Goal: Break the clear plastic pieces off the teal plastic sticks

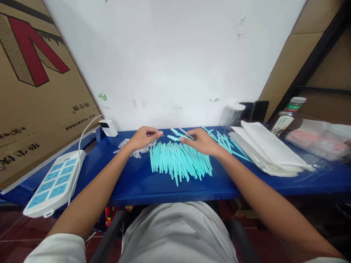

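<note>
A dense row of slim, tapered teal plastic sticks (pixel 178 160) lies side by side on the blue table (pixel 131 186). My right hand (pixel 203 141) is closed around a few of the same sticks, whose broader ends point left above the row. Thumb and fingers of my left hand (pixel 145 138) meet in a pinch just left of those ends; anything between the fingertips is too small to make out. Partly behind my left hand sits a small heap of clear plastic pieces (pixel 137 152). More teal sticks (pixel 223 141) lie loosely to the right, beyond my right hand.
White paper-like sheets (pixel 268 149) are stacked on the right, near a bottle (pixel 286 116) and a clear tub (pixel 331 142). A lidded jar (pixel 233 115) stands by the wall. At left are a power strip (pixel 56 182), a white device (pixel 108 128) and a large carton (pixel 41 91).
</note>
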Tool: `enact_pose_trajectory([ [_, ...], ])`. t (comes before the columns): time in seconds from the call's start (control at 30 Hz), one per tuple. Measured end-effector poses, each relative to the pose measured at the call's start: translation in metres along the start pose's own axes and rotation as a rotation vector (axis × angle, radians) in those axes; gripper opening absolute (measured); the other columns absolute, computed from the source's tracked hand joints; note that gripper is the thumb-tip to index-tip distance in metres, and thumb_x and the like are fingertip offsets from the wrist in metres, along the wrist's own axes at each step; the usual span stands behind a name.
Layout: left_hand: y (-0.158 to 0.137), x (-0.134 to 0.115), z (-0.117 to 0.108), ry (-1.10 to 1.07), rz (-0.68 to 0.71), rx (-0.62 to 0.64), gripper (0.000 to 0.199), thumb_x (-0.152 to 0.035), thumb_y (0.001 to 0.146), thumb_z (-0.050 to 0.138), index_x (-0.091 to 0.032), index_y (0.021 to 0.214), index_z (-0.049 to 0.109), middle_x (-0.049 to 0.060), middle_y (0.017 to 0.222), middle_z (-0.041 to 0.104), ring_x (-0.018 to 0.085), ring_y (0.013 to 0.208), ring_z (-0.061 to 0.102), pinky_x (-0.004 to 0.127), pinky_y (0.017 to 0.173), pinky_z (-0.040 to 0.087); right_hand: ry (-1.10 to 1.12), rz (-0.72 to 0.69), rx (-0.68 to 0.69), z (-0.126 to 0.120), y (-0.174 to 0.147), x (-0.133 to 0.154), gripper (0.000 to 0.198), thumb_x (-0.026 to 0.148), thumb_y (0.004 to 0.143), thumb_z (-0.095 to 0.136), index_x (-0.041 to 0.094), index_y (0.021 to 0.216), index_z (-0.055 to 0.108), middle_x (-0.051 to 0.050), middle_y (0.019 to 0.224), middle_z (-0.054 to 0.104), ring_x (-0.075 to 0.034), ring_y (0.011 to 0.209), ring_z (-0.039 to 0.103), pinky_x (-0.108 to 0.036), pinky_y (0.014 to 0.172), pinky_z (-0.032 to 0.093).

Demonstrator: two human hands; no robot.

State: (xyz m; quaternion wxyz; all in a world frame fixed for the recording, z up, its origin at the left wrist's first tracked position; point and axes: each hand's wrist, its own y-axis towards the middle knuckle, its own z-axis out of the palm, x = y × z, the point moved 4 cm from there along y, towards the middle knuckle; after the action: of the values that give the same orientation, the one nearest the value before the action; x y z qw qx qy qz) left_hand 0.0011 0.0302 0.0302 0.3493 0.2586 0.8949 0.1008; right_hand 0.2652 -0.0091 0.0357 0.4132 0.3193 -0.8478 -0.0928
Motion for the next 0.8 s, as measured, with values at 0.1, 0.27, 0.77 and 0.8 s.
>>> enact_pose_trajectory([
  [0.1, -0.002, -0.017, 0.021, -0.25, 0.019, 0.114, 0.045, -0.06, 0.092, 0.067, -0.016, 0.089, 0.077, 0.004, 0.074, 0.069, 0.014, 0.061, 0.057, 0.026, 0.059, 0.046, 0.021, -0.06, -0.001, 0.002, 0.0, 0.003, 0.054, 0.058, 0.094, 0.063, 0.02, 0.061, 0.043, 0.005, 0.064, 0.028, -0.012, 0.062, 0.027, -0.031, 0.06, 0.02],
  [0.27, -0.005, -0.024, 0.03, -0.363, 0.015, 0.086, 0.041, -0.056, 0.09, 0.072, -0.015, 0.082, 0.073, 0.002, 0.068, 0.063, 0.012, 0.056, 0.055, 0.024, 0.053, 0.044, 0.015, -0.08, 0.034, 0.005, 0.0, 0.003, 0.053, 0.057, 0.094, 0.063, 0.02, 0.061, 0.044, 0.006, 0.063, 0.028, -0.011, 0.061, 0.026, -0.031, 0.06, 0.019],
  [0.77, -0.003, 0.017, -0.027, 0.517, -0.157, -0.284, 0.033, -0.047, 0.092, 0.06, -0.02, 0.077, 0.073, 0.008, 0.074, 0.071, 0.023, 0.072, 0.064, 0.033, 0.067, 0.044, -0.12, 0.246, -0.047, -0.009, 0.001, -0.022, 0.034, 0.039, 0.088, 0.065, 0.019, 0.062, 0.054, 0.002, 0.06, 0.042, -0.014, 0.06, 0.038, -0.032, 0.059, 0.028],
  [0.8, -0.003, 0.017, -0.026, 0.549, -0.161, -0.262, 0.033, -0.046, 0.092, 0.059, -0.02, 0.078, 0.073, 0.008, 0.075, 0.072, 0.024, 0.073, 0.065, 0.033, 0.068, 0.044, -0.132, 0.261, -0.018, -0.007, 0.001, -0.024, 0.034, 0.038, 0.088, 0.065, 0.02, 0.062, 0.052, 0.001, 0.06, 0.044, -0.014, 0.06, 0.039, -0.032, 0.059, 0.028],
])
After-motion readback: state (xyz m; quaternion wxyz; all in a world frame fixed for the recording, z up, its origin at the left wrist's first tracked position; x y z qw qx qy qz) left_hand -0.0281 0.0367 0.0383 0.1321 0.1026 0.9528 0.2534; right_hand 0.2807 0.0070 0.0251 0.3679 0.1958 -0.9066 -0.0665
